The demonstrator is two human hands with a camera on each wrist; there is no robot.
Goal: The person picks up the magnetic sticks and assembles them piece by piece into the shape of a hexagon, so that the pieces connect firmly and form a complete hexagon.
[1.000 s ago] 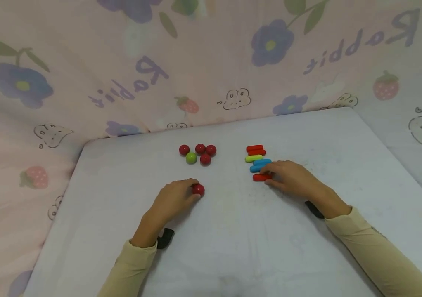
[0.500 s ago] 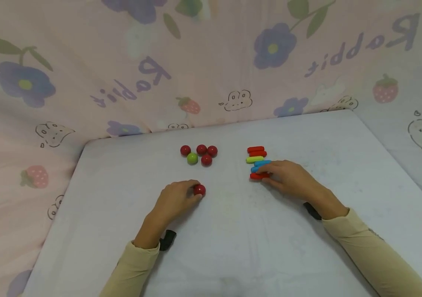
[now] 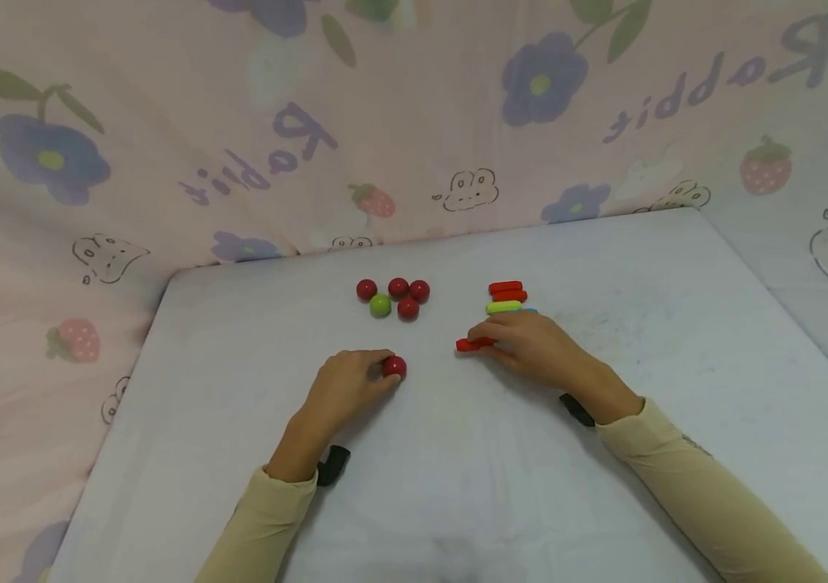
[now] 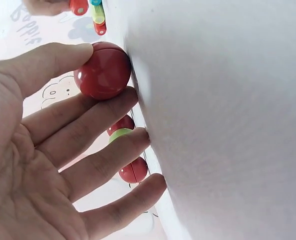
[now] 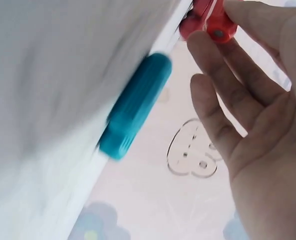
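My left hand pinches a glossy red ball between thumb and fingers, low over the white table. In the left wrist view, the thumb presses on one side of the ball and a fingertip on the other; the remaining fingers are spread. To the right, my right hand holds a short red stick with rounded ends, its far part covered by the fingers. A blue stick lies beside that hand in the right wrist view; from the head, the hand hides most of the blue.
Behind the left hand sit several red balls and one green ball in a cluster. Beyond the right hand lie two red sticks and a yellow-green stick. A printed curtain rises along the table's back edge.
My right hand has drawn the red stick away from the row of sticks, leftward towards the ball. The left hand stays in place with its ball.
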